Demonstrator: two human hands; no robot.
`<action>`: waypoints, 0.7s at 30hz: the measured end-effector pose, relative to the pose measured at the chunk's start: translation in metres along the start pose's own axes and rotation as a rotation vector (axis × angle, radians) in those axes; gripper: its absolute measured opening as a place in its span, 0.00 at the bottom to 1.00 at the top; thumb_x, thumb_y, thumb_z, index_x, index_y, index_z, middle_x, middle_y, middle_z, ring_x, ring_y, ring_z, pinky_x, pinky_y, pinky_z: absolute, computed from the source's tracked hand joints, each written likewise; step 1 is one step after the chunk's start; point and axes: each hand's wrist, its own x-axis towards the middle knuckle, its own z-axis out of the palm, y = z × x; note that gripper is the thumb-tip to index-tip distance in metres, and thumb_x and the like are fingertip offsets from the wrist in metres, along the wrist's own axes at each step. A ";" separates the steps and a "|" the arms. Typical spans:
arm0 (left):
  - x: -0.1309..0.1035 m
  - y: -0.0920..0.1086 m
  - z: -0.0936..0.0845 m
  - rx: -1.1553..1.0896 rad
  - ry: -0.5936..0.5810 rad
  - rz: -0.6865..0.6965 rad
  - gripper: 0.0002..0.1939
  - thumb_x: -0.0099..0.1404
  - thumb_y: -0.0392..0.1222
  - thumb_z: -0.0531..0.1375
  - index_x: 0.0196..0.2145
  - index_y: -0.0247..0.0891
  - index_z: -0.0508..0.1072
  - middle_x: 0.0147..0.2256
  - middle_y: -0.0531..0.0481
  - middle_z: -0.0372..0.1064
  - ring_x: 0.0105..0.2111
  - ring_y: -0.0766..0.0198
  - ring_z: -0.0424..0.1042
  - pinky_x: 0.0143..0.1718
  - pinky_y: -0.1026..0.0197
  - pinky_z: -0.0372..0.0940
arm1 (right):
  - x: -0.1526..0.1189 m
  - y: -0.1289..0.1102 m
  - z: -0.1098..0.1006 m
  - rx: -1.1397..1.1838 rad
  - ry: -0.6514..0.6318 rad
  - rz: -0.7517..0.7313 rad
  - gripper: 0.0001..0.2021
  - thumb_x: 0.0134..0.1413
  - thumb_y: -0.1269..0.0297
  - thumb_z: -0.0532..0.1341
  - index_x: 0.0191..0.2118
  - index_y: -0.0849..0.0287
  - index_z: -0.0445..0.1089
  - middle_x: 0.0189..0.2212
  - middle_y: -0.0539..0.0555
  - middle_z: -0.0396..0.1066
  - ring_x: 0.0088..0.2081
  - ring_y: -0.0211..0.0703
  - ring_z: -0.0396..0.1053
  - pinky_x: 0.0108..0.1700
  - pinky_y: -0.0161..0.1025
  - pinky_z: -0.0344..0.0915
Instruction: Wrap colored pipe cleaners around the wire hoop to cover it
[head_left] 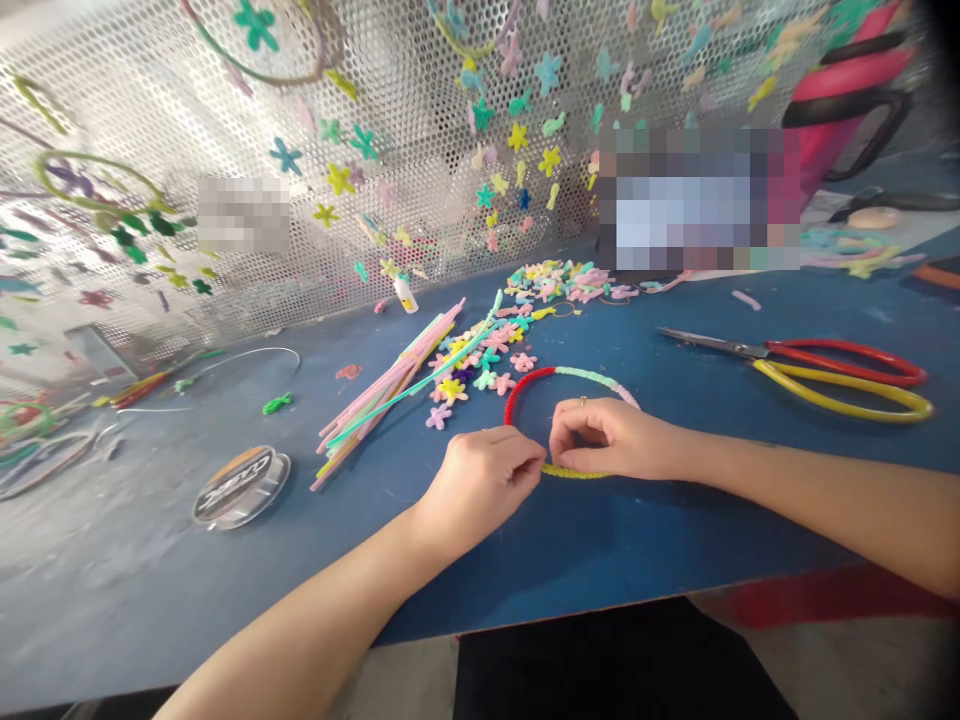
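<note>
A ring wrapped in fuzzy stem (583, 374) lies just above the blue table, coloured red, pale mint, pale pink and yellow in sections. My left hand (480, 480) is closed on the ring's lower left, where red gives way to yellow. My right hand (607, 437) curls over its right side, thumb and fingers pinched near the yellow stretch. The fingertips cover part of the ring, so the exact grip there is partly hidden. Behind the ring lie small pipe-cleaner flowers (451, 389) in pink, yellow and teal.
Long pipe cleaners (394, 385) lie bundled left of the flowers. Red-and-yellow-handled scissors (844, 380) rest at right, a clear spool (241, 487) at left. A small glue bottle (405, 294) stands by the perforated metal panel (442, 150), hung with flowers. A pink tumbler (851, 95) stands at back right.
</note>
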 end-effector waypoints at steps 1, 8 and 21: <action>-0.001 -0.001 0.001 0.082 0.018 0.078 0.11 0.62 0.34 0.51 0.30 0.37 0.74 0.27 0.49 0.71 0.27 0.67 0.70 0.30 0.66 0.65 | 0.000 0.000 0.000 -0.002 0.002 0.004 0.07 0.51 0.61 0.59 0.30 0.59 0.69 0.31 0.51 0.64 0.32 0.38 0.65 0.34 0.35 0.61; -0.007 -0.001 0.000 0.566 0.094 0.529 0.11 0.64 0.30 0.49 0.33 0.32 0.71 0.27 0.45 0.69 0.29 0.64 0.70 0.28 0.64 0.67 | 0.001 0.002 -0.002 0.018 0.009 -0.016 0.13 0.58 0.61 0.51 0.33 0.61 0.71 0.33 0.53 0.67 0.37 0.41 0.66 0.43 0.39 0.60; -0.003 0.006 0.000 0.654 0.029 0.660 0.13 0.63 0.27 0.49 0.39 0.32 0.71 0.31 0.41 0.73 0.30 0.60 0.73 0.26 0.61 0.69 | 0.003 -0.002 0.001 0.050 0.126 0.063 0.16 0.53 0.52 0.56 0.32 0.61 0.71 0.29 0.52 0.66 0.31 0.39 0.64 0.35 0.37 0.60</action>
